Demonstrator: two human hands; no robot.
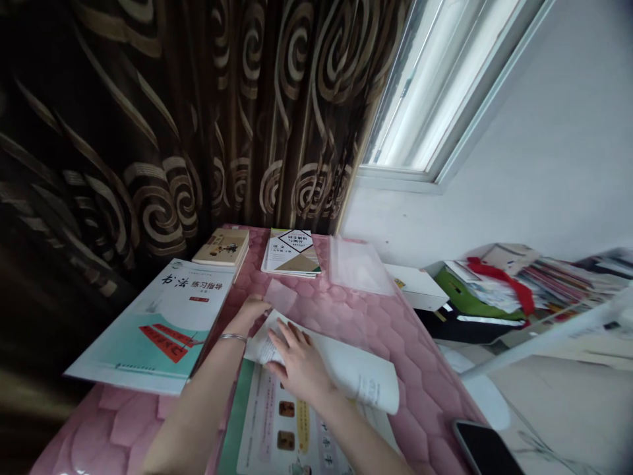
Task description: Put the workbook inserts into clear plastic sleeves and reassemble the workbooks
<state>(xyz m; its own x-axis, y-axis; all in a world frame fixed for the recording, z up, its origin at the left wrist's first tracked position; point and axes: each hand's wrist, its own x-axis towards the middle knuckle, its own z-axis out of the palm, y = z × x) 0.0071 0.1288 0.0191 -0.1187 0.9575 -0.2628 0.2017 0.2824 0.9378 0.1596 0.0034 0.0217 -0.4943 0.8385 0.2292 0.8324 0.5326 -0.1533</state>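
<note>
An open booklet (277, 409) with printed pictures and characters lies on the pink tabletop in front of me, a green strip along its left side. Its white cover or leaf (341, 363) is folded up and curls at the right end. My right hand (301, 363) rests on this leaf with its fingers spread. At the leaf's upper left corner is my left hand (251, 315), a bracelet on its wrist. Its fingers are closed at the edge of a clear plastic sheet (281, 297), which extends beyond the booklet; the fingertips are partly hidden.
At left lies a large workbook (163, 316), with a tan book (222, 247) behind it. A white and brown booklet (291, 254) and a stack of clear sleeves (361, 264) sit at the back. A phone (484, 448) is near the right edge, beside a white lamp arm (544, 336).
</note>
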